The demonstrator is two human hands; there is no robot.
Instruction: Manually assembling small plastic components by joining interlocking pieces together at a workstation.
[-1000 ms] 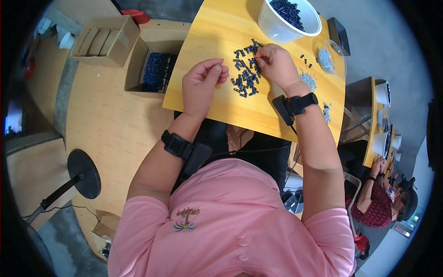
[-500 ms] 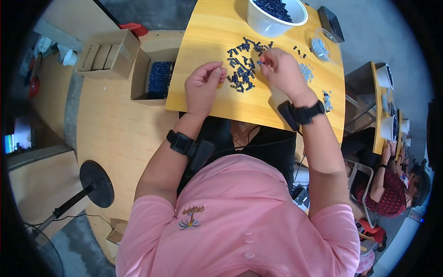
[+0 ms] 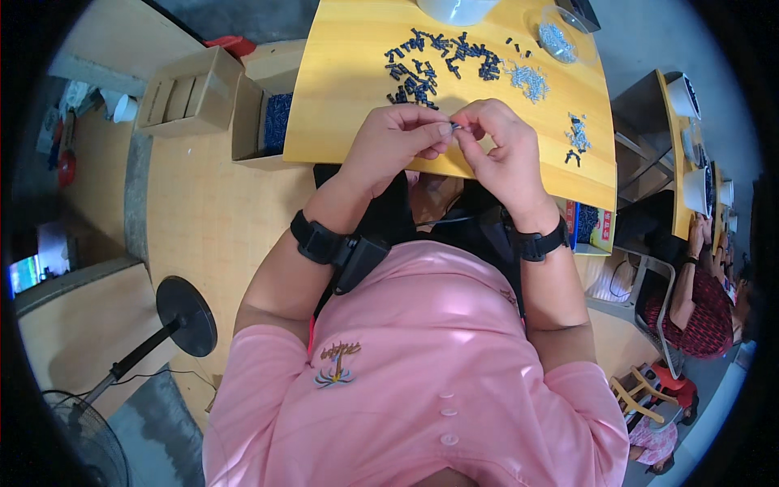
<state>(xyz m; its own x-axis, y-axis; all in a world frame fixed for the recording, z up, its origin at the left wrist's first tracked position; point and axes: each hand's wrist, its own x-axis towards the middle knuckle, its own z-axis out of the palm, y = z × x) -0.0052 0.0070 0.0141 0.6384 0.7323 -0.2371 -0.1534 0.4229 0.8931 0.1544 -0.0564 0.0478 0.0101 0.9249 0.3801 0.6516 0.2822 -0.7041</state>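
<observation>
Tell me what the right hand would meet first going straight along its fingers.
Likely the left hand, just past the small piece between it and the right hand; depth there is unclear.

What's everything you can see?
Wooden table: 1, yellow, top centre
Small parts: many, dark, on table
Tiny pieces: many, silvery, table's right
Round dish: 1, clear, top right
Tub: 1, white, far edge
Cardboard boxes: 2, brown, table's left
Pedestal fan: 1, black, lower left
People: several, red or pink, right
Pinched part: 1, dark, between hands
Wristbands: 2, black, wrists
Shirt: 1, pink, torso
Left hand: 1, bare, near edge
Right hand: 1, bare, beside left
</observation>
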